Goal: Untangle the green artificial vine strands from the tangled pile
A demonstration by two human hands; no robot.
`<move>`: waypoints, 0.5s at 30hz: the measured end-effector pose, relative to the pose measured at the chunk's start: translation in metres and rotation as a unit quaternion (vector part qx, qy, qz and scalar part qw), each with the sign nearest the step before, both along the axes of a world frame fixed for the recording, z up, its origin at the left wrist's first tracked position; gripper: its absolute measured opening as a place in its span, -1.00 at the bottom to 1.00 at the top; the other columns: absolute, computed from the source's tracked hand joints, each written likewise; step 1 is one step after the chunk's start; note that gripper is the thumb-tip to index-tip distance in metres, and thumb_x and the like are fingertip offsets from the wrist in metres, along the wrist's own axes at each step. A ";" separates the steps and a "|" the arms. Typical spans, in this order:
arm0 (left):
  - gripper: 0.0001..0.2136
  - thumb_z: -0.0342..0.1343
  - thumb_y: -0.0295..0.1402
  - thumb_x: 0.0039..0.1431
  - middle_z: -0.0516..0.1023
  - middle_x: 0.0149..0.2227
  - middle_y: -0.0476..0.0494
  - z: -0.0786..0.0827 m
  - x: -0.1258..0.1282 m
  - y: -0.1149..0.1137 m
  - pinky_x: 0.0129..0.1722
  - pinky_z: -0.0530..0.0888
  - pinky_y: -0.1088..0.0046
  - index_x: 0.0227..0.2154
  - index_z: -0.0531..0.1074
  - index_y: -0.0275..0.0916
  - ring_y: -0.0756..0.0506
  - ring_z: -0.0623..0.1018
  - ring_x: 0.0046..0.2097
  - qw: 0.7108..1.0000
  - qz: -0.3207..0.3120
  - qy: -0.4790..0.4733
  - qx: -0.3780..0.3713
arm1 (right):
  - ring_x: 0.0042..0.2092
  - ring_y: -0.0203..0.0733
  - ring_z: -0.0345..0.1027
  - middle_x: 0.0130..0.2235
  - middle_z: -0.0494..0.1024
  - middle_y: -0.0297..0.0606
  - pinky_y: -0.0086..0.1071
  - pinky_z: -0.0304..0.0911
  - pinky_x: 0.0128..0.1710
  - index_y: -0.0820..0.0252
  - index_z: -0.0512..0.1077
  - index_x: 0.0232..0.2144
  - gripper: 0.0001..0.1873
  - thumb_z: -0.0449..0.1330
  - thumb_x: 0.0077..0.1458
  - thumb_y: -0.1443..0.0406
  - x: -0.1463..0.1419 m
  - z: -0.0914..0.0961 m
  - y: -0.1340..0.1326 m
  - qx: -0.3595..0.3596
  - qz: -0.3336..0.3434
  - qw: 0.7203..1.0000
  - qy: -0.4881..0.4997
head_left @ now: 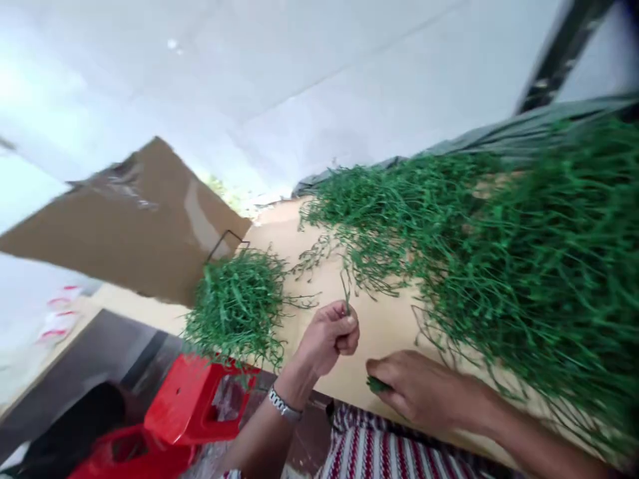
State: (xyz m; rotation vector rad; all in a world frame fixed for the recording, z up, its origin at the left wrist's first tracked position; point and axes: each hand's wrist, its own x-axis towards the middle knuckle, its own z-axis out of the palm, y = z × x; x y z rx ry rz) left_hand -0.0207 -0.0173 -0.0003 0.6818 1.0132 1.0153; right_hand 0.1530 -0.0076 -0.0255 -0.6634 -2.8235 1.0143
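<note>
My left hand [324, 339], a metal watch on its wrist, is raised over the tan tabletop and closed in a pinch. Between thumb and forefinger a thin green stem [347, 293] stands up, forked at its top. Lower and to the right, my right hand [417, 389] is wrapped round a small dark green bunch of stems [378, 384]; only the bunch's end shows. A loose heap of similar green stems [244, 299] lies left of my left hand. A much bigger pile [539, 266] spreads beyond and right of my right hand.
A brown cardboard sheet [134, 233] stands tilted behind the left heap, near a bent black wire [228, 234]. Below the table edge are red plastic stools [182, 399]. Grey-green sheeting [479, 140] lines the back of the big pile, before a pale wall [319, 86].
</note>
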 end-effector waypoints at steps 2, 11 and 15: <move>-0.76 0.22 -0.33 -0.14 0.29 -0.76 0.06 0.013 -0.016 -0.005 -0.74 -0.01 0.65 -0.58 0.25 -0.31 0.17 0.09 -0.73 0.999 -0.010 0.032 0.012 | -0.38 -0.17 0.38 -0.44 0.49 -0.25 -0.41 -0.13 -0.50 0.17 0.25 -0.43 -0.90 -0.04 0.06 0.40 0.000 -0.004 -0.004 -0.021 -0.015 1.000 0.002; -0.76 0.18 -0.29 -0.12 0.46 -0.62 -0.04 0.103 -0.123 -0.022 -0.64 0.33 0.56 -0.60 0.23 -0.29 0.08 0.35 -0.64 0.900 0.092 0.414 0.104 | -0.37 -0.17 0.38 -0.39 0.48 -0.26 -0.41 -0.08 -0.47 0.17 0.24 -0.43 -0.83 -0.08 0.05 0.47 -0.013 -0.020 -0.010 -0.031 0.014 0.999 -0.020; -0.80 0.08 -0.30 -0.09 0.42 -0.62 0.00 0.121 -0.174 -0.027 -0.64 0.31 0.58 -0.62 0.19 -0.27 0.10 0.31 -0.64 0.811 0.100 0.577 0.019 | -0.37 -0.16 0.39 -0.38 0.49 -0.25 -0.41 -0.07 -0.47 0.17 0.26 -0.42 -0.81 -0.08 0.02 0.50 -0.017 -0.024 -0.012 -0.023 0.018 0.999 -0.036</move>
